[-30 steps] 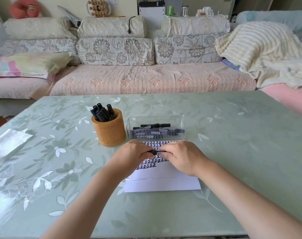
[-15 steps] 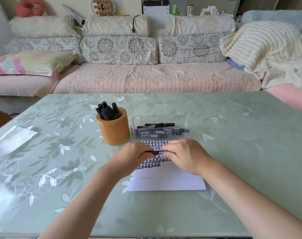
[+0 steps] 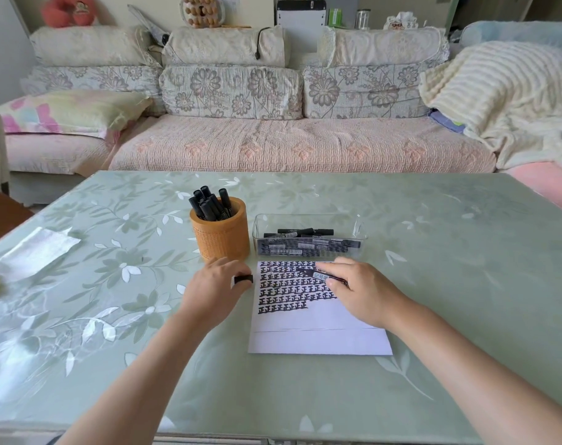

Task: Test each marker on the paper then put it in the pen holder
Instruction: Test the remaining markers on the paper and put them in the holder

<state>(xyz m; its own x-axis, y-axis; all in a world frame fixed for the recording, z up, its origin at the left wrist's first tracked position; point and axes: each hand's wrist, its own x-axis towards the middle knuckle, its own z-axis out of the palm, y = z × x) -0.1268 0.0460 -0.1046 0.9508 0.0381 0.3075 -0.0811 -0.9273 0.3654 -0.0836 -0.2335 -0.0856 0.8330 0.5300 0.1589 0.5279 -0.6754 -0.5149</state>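
Two hands: left hand (image 3: 214, 289) with one cap (image 3: 243, 279), right hand (image 3: 363, 293) with one marker (image 3: 321, 275).

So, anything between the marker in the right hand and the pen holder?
Nothing blocks the marker directly. The left hand, gripping the cap, sits just in front of the pen holder, close to the route. Other markers already stand in it.

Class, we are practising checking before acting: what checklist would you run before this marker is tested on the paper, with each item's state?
1. Uncapped: ok, the left hand pinches the cap beside the paper.
2. Grip: ok, the right hand grips the marker.
3. Tip above the paper: ok.
4. Blank space below the written rows: ok.
5. Tip touching the sheet: cannot tell.
6. Room in the pen holder: ok.
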